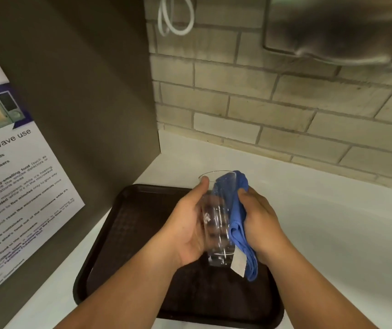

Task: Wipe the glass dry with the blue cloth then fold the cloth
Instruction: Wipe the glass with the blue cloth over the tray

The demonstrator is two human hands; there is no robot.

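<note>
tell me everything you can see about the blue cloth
The blue cloth is soft, bunched fabric with a pale rectangular label at its lower end. The right hand presses it against the side of the clear glass, which the left hand holds above the dark tray. Its top reaches the glass rim; its lower end hangs loose. It is not folded.

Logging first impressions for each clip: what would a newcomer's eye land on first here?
First, at centre, the clear glass held above a dark tray, gripped by the left hand while the right hand presses a blue cloth to its side. Then the microwave notice on the left wall.
</note>
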